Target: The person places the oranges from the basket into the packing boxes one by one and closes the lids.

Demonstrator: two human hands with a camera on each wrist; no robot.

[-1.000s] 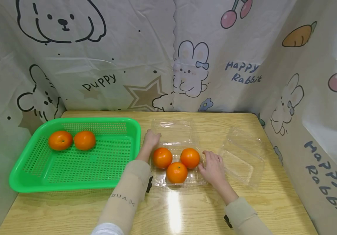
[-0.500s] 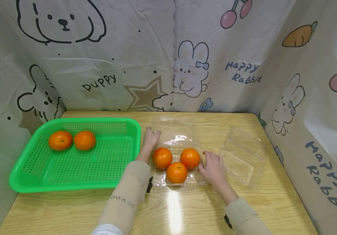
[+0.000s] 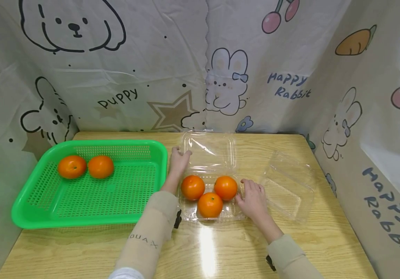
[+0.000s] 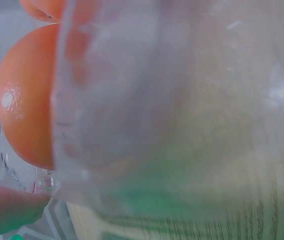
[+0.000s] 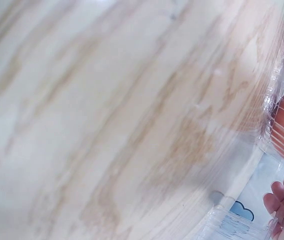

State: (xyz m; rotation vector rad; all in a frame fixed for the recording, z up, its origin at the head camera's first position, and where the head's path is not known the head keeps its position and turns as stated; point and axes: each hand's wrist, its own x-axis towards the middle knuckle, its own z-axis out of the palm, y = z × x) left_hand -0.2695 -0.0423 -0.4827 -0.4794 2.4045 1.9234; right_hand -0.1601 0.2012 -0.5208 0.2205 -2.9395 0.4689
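Here, the wooden table (image 3: 220, 252) lies smooth and glossy under a green perforated plastic basket (image 3: 123, 193) holding two round oranges (image 3: 71, 166). Beside it sits my clear plastic clamshell box (image 3: 189, 212), its thin hinged lid (image 3: 209, 149) raised at the back. A second clear box (image 3: 287, 186) lies to the right. My left hand (image 3: 179, 162) pinches the lid's left edge; my right hand (image 3: 253, 199) rests with relaxed fingers against the tray's right side. Three shiny oranges (image 3: 193, 187) sit inside.

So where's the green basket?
In the head view, the green basket sits on the table's left side, beside the clear box of oranges.
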